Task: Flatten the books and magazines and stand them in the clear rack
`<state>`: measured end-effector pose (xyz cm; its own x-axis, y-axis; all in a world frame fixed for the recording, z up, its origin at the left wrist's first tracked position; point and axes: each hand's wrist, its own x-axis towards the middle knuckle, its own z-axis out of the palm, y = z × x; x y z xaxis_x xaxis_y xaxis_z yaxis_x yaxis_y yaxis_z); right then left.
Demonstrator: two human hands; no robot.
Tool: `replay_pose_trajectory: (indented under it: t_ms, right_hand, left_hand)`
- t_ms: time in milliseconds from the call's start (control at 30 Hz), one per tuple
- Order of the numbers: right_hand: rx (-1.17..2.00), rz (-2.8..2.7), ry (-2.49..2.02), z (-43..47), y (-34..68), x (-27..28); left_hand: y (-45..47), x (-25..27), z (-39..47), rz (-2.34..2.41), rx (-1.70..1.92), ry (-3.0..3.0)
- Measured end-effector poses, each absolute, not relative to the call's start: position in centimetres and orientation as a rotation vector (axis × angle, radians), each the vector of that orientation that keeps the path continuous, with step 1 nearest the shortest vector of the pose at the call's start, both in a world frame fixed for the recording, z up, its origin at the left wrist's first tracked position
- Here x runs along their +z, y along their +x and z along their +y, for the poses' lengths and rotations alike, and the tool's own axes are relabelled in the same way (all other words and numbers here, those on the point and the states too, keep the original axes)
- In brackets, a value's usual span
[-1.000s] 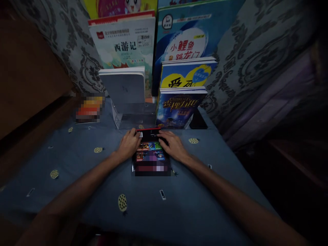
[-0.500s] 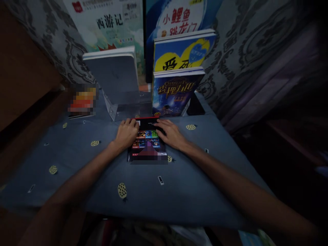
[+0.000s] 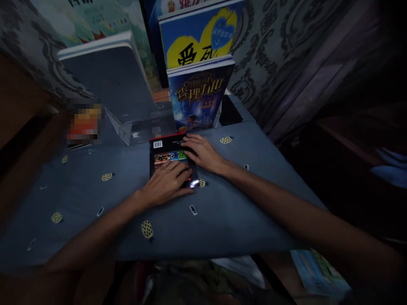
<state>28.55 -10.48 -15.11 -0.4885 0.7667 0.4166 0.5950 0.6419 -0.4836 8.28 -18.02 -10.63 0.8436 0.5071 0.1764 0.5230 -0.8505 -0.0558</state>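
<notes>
A small dark book [image 3: 165, 146] with a barcode and rows of coloured pictures lies flat on the blue tablecloth. My left hand [image 3: 168, 180] rests flat across its near part, fingers stretched toward the right, hiding most of the lower pictures. My right hand [image 3: 203, 152] lies along its right edge, fingertips on the far right corner, fingers extended. Just behind stand a dark-blue book [image 3: 200, 101] with gold lettering and a blue-and-yellow book [image 3: 200, 36], upright in a clear stand. Left of them a plain grey-backed book [image 3: 101, 80] leans upright on a clear bookend [image 3: 122, 129].
A dark phone-like slab [image 3: 230, 111] lies at the back right. At the left is a small blurred orange-red item [image 3: 83, 127]. A tall pale green book [image 3: 104, 21] stands against the patterned curtain [image 3: 260, 55]. The blue cloth [image 3: 235, 224] has pineapple prints.
My left hand has moved from the book's upper left edge down onto its near part. My right hand stays near the right edge. The camera view has shifted.
</notes>
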Motion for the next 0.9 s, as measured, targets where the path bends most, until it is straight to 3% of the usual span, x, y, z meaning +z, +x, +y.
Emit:
replay_pose_trajectory:
  t_ms: [367,900]
  right_hand:
    - [0.711,-2.2,-0.919,-14.6,31.3,-14.5]
    - [0.713,-2.375,-0.886,-15.2,32.1,-13.4]
  left_hand:
    - [8.3,-11.4,-18.4,-0.718,-0.34,-2.851]
    - [8.3,-11.4,-18.5,-0.739,-0.335,-2.882]
